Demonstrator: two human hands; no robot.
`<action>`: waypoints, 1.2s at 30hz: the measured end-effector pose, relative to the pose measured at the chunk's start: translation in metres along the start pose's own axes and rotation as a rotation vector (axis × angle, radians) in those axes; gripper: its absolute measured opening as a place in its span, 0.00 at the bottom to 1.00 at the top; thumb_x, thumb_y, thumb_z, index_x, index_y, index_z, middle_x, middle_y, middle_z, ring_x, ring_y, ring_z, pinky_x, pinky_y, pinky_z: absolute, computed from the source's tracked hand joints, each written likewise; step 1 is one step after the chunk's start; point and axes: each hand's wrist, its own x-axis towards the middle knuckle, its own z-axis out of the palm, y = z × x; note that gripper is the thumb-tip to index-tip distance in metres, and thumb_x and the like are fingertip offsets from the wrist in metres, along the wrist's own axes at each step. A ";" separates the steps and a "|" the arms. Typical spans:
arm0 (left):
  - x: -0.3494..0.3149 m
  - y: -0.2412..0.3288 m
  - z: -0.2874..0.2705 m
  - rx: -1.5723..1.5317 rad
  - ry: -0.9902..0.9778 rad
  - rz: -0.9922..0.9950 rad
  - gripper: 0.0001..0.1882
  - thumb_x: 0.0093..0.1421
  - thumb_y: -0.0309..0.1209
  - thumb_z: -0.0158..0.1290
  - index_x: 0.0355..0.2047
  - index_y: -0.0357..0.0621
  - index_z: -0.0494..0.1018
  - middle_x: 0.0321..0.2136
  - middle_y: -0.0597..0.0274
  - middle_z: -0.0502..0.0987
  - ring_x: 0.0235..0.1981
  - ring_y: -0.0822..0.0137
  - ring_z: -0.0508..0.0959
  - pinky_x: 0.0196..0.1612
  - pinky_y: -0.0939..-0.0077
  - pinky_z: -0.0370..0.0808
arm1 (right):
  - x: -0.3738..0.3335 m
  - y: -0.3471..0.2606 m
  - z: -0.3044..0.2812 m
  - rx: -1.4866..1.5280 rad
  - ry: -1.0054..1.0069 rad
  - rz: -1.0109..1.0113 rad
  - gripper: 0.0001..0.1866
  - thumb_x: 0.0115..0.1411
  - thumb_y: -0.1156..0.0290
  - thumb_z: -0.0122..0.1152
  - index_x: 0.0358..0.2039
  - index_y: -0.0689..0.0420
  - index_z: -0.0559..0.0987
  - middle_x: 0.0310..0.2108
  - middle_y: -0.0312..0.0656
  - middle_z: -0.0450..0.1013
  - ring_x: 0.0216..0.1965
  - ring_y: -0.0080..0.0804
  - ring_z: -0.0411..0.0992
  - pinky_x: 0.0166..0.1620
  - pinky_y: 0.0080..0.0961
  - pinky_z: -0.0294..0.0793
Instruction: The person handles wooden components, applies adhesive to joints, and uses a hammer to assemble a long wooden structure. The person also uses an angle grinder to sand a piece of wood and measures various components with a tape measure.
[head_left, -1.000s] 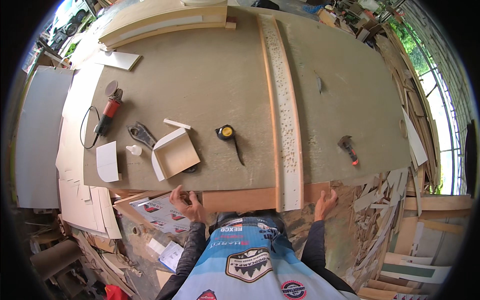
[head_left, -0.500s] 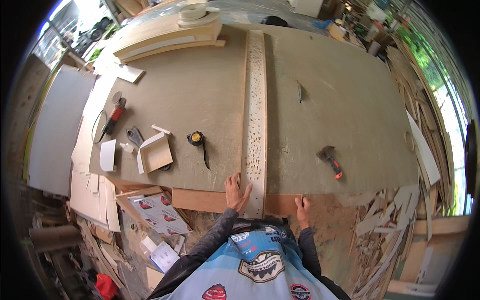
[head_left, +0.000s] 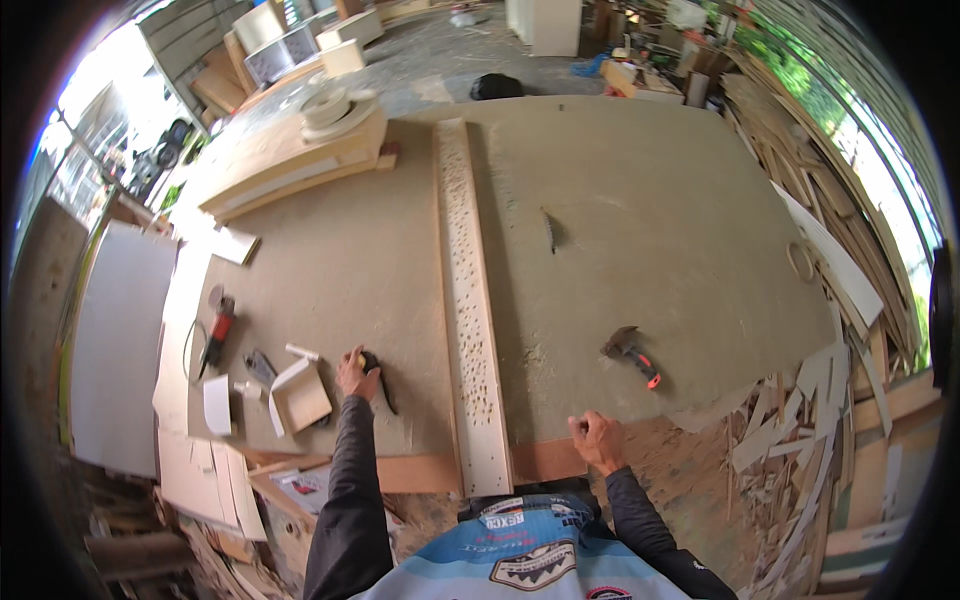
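Observation:
My left hand (head_left: pixel 355 375) reaches across the worktable and has its fingers round a black-and-yellow tape measure (head_left: pixel 371 362). A dark strip trails from the tape measure onto the tabletop. At the table's front edge, right of the long board, my right hand (head_left: pixel 600 442) is curled closed with nothing visible in it. The long white board (head_left: pixel 472 350), dotted with holes or specks, runs from the front edge toward the far side between my hands. Beyond my right hand lies a claw hammer (head_left: pixel 632 357) with a red-and-black handle.
An angle grinder (head_left: pixel 218 330), pliers-like tool (head_left: pixel 260 366) and small open wooden box (head_left: pixel 300 396) lie at left. A thin dark blade-like piece (head_left: pixel 549 230) rests farther off. Rolls of edging (head_left: pixel 330 108) sit on a long wooden box (head_left: pixel 290 170). Wood offcuts (head_left: pixel 800 410) pile up at right.
My left hand has left the long board and moved left onto the tape measure. My right hand has let go of the brown strip at the front edge. The view has shifted.

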 end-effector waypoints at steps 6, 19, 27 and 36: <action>-0.021 0.070 -0.008 -0.258 0.017 0.126 0.34 0.40 0.34 0.71 0.50 0.43 0.73 0.44 0.53 0.75 0.49 0.51 0.71 0.55 0.56 0.68 | 0.035 -0.058 -0.011 0.067 0.142 -0.426 0.27 0.54 0.62 0.67 0.52 0.59 0.72 0.49 0.49 0.71 0.50 0.49 0.71 0.52 0.41 0.72; -0.099 0.269 0.018 -1.131 -0.594 0.216 0.27 0.54 0.26 0.67 0.54 0.35 0.72 0.38 0.62 0.76 0.44 0.71 0.78 0.49 0.76 0.77 | 0.134 -0.063 0.009 0.364 -0.136 -0.561 0.40 0.52 0.61 0.71 0.63 0.58 0.65 0.54 0.54 0.71 0.54 0.53 0.72 0.55 0.41 0.75; -0.036 0.292 0.058 -1.064 -0.668 0.218 0.10 0.58 0.19 0.60 0.33 0.39 0.69 0.29 0.71 0.73 0.32 0.79 0.74 0.38 0.81 0.76 | 0.201 -0.015 -0.021 0.104 -0.055 -0.645 0.30 0.58 0.47 0.60 0.52 0.58 0.74 0.43 0.51 0.74 0.45 0.52 0.75 0.43 0.43 0.79; 0.109 0.313 0.114 -0.181 -0.068 0.660 0.08 0.55 0.19 0.53 0.35 0.44 0.74 0.43 0.54 0.73 0.51 0.51 0.69 0.54 0.54 0.64 | 0.339 0.083 -0.042 -0.321 0.345 -0.300 0.18 0.64 0.66 0.57 0.54 0.54 0.75 0.58 0.42 0.69 0.59 0.48 0.62 0.58 0.45 0.66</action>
